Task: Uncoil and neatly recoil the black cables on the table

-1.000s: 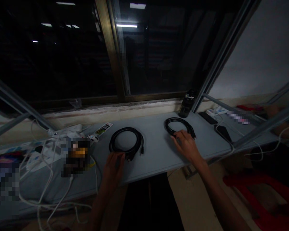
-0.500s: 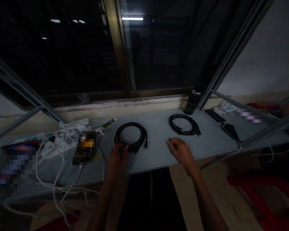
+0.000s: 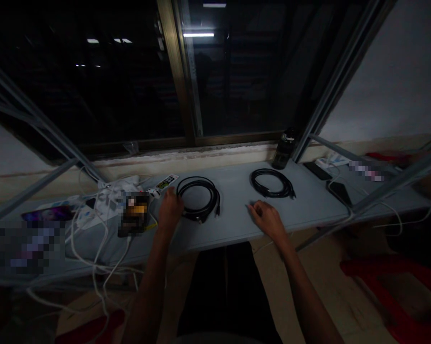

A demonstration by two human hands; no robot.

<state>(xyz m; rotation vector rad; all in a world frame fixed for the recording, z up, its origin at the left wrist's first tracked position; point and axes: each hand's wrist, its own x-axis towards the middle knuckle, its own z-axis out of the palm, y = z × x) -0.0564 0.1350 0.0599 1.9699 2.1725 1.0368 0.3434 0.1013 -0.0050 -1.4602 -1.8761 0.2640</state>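
A coiled black cable [image 3: 215, 198] lies on the desk in front of me, its plug ends at the near right side. At the coil's left edge is my left hand [image 3: 170, 210], fingers closed on the cable; one outer strand stands apart from the rest of the loop there. My right hand [image 3: 268, 219] rests on the desk, loosely curled with nothing visible in it. Beyond it lies a second coiled black cable [image 3: 273, 194], which it does not touch.
A dark bottle [image 3: 283, 152] stands at the back by the window. Left are a blurred dark and yellow box [image 3: 134, 220], a lit phone [image 3: 47, 213] and tangled white cords [image 3: 104, 239]. Dark phones [image 3: 317, 170] lie right; a red stool [image 3: 373, 270] is below. Metal posts flank the desk.
My left hand has moved from the coil's near edge up and outward to its left side, drawing one strand away from the loop. My right hand has barely moved; the view shifted slightly.
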